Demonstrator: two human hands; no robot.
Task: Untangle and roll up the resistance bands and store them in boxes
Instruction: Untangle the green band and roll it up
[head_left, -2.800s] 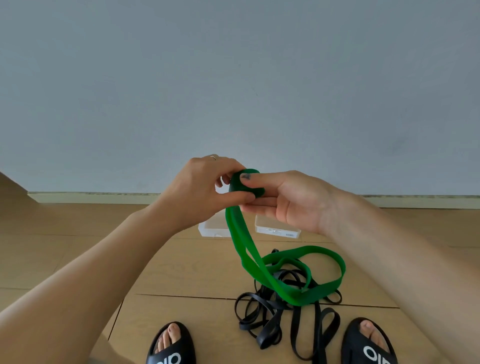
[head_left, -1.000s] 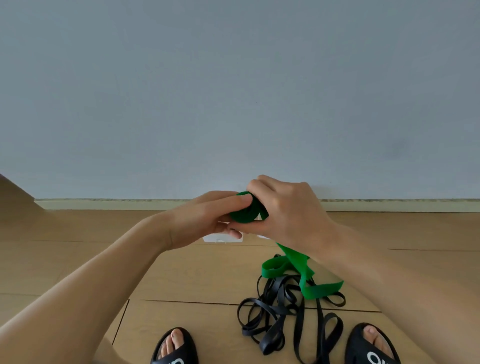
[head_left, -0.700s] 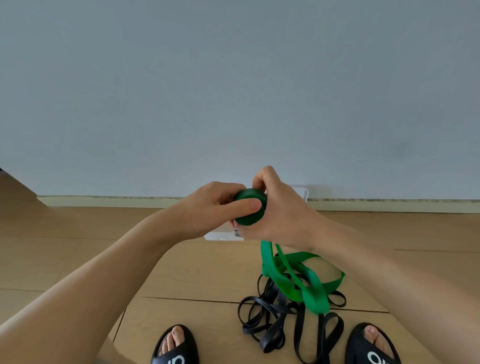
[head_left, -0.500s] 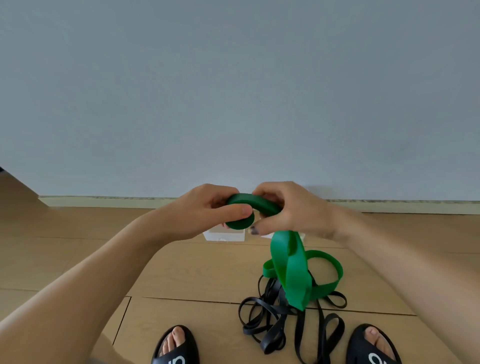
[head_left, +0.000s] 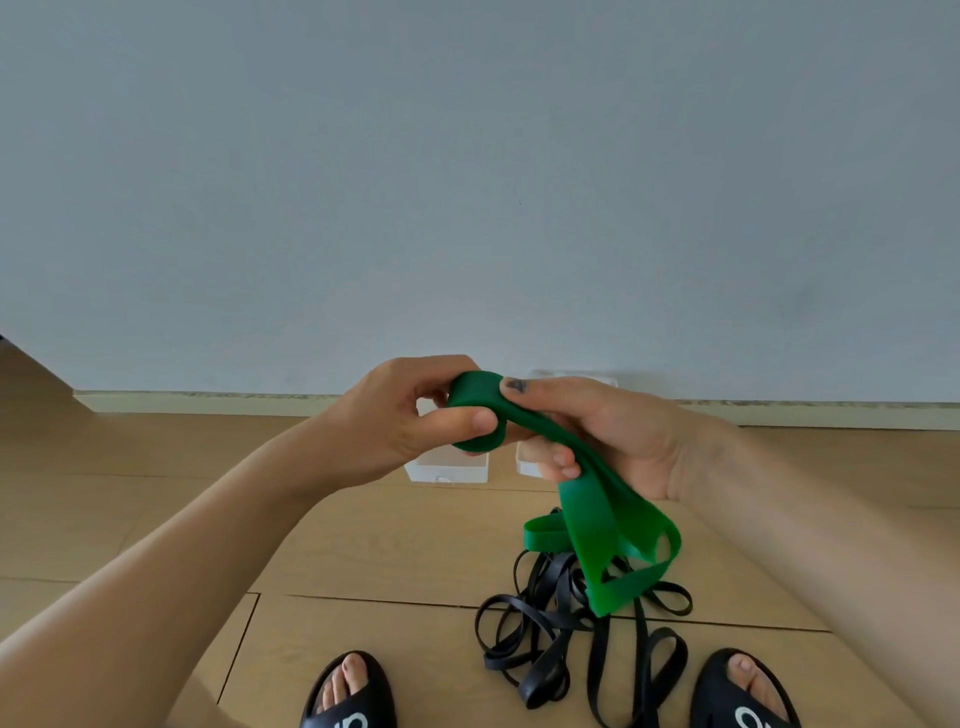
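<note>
- The left hand (head_left: 415, 421) pinches the rolled part of the green band (head_left: 597, 525) between thumb and fingers, held in the air above the floor (head_left: 156, 519), in front of the two clear boxes (head_left: 447, 467) by the far wall.
- The right hand (head_left: 587, 431) grips the band's flat run just beside the roll, thumb on top and fingers curled beneath; the loose remainder hangs down to the right above the tangled black bands (head_left: 571, 639).
- To wind well, I judge the left thumb should stay firm on the coil so it cannot spring open.
- The right hand should feed the strip flat and lightly taut, edges aligned with the roll.
- The hanging tail seems twisted, though blur makes this uncertain; smooth any twist before it reaches the coil.
- Lift the tail clear of the black bands so it does not snag.
</note>
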